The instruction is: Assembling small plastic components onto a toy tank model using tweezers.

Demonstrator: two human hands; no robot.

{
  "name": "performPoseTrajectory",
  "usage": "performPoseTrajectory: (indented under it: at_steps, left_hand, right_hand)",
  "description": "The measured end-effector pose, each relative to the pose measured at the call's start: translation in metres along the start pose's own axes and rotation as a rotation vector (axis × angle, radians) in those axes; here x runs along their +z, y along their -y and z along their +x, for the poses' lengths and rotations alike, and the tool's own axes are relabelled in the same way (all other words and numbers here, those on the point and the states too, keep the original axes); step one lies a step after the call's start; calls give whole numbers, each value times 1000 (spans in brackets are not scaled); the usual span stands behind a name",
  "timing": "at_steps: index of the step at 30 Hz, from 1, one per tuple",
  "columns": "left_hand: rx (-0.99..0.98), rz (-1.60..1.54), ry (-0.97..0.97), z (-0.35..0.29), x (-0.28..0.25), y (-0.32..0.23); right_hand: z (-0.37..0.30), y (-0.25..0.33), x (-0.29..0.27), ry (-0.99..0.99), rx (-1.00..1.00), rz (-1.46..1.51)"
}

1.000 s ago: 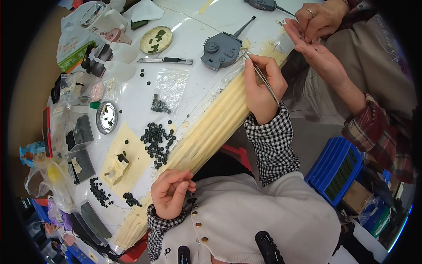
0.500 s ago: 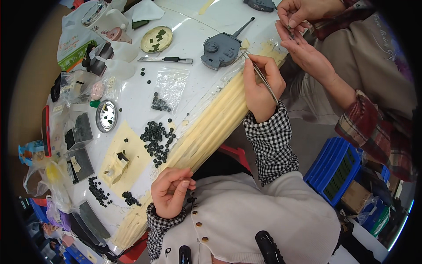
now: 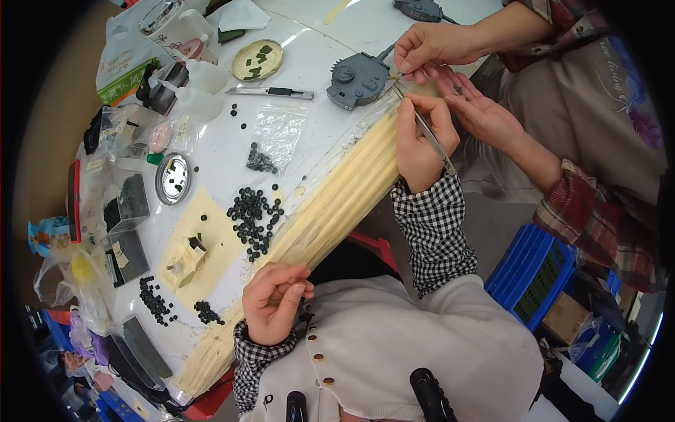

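Observation:
Tweezers (image 3: 430, 133) of bare metal are held in my right hand (image 3: 422, 144), their tips close to a grey model tank turret (image 3: 357, 82) on the table. Beside those tips, a co-worker's fingers (image 3: 420, 53) pinch a tiny piece above the turret's barrel. Small dark parts lie on that person's other, upturned palm (image 3: 485, 105). My left hand (image 3: 275, 302) rests by the near table edge with curled fingers; what they hold, if anything, is hidden. Ahead of it is a heap of small black wheels (image 3: 252, 218).
Yellowish masking tape (image 3: 337, 190) covers the table edge. Left of the wheels, a small taped part (image 3: 186, 264) stands on a yellowish sheet. A utility knife (image 3: 271, 92), a round lid with green pieces (image 3: 256, 60), a metal dish (image 3: 173, 178) and a plastic bag (image 3: 278, 133) lie farther off.
The co-worker's hands have moved left, close to the turret and my tweezers. My right hand has shifted slightly; my left hand stays almost still.

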State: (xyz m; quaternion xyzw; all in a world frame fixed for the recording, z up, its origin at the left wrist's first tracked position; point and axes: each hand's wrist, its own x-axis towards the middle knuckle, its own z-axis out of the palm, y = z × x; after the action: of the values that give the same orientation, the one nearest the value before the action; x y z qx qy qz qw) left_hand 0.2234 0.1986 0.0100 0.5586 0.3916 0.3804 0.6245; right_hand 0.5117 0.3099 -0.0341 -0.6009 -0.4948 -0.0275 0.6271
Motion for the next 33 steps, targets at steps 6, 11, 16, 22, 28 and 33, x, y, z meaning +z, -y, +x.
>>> performPoseTrajectory:
  at_steps: [6,11,16,22,28,33]
  left_hand:
    - [140,-279,199,-2,-11,-17]
    - [553,-571,649,13,-15,-62]
    - [553,-631,705,-5,6,-106]
    - [565,-627,786,-1,11,-110]
    - [588,-705,735,-11,9,-104]
    - [564,-589,945,-5,-9,-108]
  right_hand:
    - [-14,4,-7,-27,-22,71]
    - [-25,26,-9,28,-222,114]
    - [-25,25,-11,85,-27,48]
    - [-13,17,-11,71,52,48]
    - [1,17,-1,135,31,45]
    - [7,18,0,150,24,-27]
